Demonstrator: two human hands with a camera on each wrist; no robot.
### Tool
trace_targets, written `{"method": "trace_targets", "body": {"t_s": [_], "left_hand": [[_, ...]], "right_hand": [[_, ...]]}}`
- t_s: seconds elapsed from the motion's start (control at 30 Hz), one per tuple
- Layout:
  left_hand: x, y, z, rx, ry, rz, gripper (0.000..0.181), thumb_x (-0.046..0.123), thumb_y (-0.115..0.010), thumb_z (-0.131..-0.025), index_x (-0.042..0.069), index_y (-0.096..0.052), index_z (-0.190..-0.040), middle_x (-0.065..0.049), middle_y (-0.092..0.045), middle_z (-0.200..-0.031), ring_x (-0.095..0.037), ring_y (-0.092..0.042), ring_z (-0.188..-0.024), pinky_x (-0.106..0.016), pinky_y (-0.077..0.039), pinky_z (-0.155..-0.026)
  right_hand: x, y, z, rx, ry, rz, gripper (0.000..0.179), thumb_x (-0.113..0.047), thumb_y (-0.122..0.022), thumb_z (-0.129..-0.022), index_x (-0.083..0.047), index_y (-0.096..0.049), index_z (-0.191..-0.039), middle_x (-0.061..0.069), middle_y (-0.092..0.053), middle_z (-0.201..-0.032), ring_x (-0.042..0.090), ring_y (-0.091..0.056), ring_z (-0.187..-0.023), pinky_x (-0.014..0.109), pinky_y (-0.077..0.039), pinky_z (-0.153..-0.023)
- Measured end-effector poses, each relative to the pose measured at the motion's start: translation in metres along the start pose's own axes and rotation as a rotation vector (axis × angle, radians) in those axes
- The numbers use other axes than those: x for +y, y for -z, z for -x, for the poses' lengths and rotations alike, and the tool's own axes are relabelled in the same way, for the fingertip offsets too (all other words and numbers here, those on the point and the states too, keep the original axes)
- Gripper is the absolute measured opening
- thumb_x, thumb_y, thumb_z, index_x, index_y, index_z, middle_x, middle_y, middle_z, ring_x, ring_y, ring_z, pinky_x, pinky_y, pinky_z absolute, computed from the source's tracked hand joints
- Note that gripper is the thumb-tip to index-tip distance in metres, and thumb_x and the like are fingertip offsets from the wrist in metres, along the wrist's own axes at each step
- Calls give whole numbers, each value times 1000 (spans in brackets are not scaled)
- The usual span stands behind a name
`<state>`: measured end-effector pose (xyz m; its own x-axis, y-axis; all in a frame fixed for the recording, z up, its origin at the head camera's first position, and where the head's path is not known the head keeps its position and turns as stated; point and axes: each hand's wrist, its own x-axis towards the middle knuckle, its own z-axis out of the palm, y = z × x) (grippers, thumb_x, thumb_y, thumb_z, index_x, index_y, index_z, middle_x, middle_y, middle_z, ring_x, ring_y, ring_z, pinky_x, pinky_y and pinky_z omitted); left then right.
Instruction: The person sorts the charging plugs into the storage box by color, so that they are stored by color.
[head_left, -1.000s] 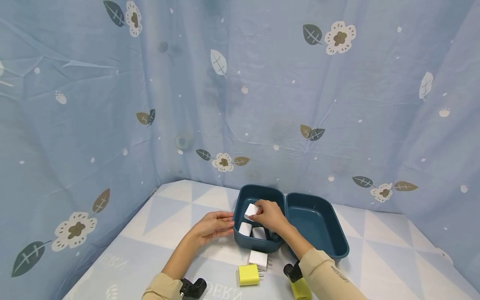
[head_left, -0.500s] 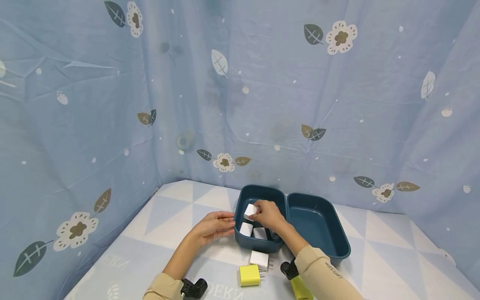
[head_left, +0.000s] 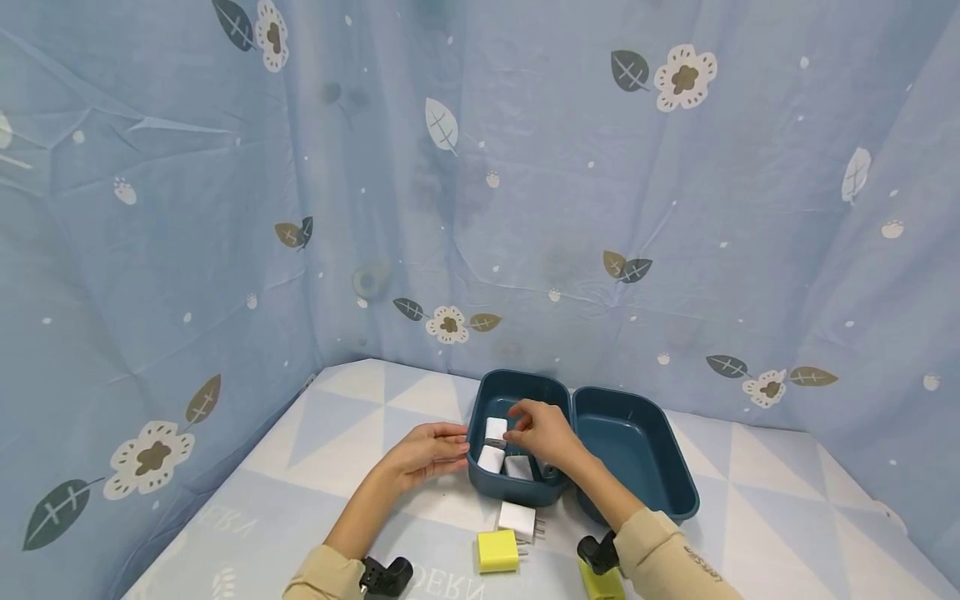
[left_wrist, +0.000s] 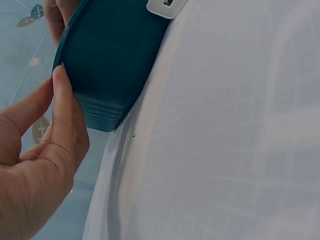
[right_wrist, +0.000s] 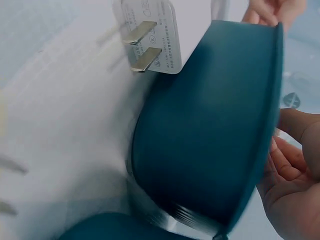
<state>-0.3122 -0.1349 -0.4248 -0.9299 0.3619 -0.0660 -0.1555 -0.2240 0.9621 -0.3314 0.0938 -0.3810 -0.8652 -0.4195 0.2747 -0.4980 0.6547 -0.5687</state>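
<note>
A white charger (head_left: 496,429) lies in the left blue bin (head_left: 555,492), beside two more white chargers, one of them this charger (head_left: 491,458). My right hand (head_left: 546,433) is over that bin, thumb and index finger apart, fingertips right at the first charger's side. In the right wrist view, the bin's wall hides part of my right hand (right_wrist: 295,175). My left hand (head_left: 427,454) rests its fingers against the bin's left side. The left wrist view shows my left fingers (left_wrist: 62,100) at the rim of the bin (left_wrist: 115,55).
A second blue bin (head_left: 686,492) adjoins on the right. In front lie a white charger (head_left: 517,521) with prongs pointing right and a yellow charger (head_left: 497,552). Another yellow charger (head_left: 603,583) is partly under my right wrist camera. A patterned curtain (head_left: 540,208) stands behind.
My right fingers have let go of the white charger, which now lies in the left bin. The right hand has drawn slightly right and opened. My left hand keeps its place.
</note>
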Motion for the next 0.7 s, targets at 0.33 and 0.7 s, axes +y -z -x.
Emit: {"method": "trace_targets", "body": {"t_s": [0.33, 0.7], "left_hand": [[1, -2, 0, -8, -11, -1, 43, -5, -57, -88, -15, -40, -127, -17, -57, -105, -20, -62, -88, -35, -53, -82], [-2, 0, -1, -6, -9, -9, 44, -5, -56, -88, -16, -39, -128, -15, -58, -102, -21, -62, -90, -35, -53, -83]], "right_hand": [[-22, 19, 44, -78, 113, -58, 30, -26, -69, -84, -15, -62, -111, -9, -58, -77, 8, -55, -66, 25, -50, -55], [-31, 34, 86, -257, 162, -122, 28, -24, -71, -83, -14, -63, -108, -10, -60, -78, 7, -56, -65, 23, -52, -58]]}}
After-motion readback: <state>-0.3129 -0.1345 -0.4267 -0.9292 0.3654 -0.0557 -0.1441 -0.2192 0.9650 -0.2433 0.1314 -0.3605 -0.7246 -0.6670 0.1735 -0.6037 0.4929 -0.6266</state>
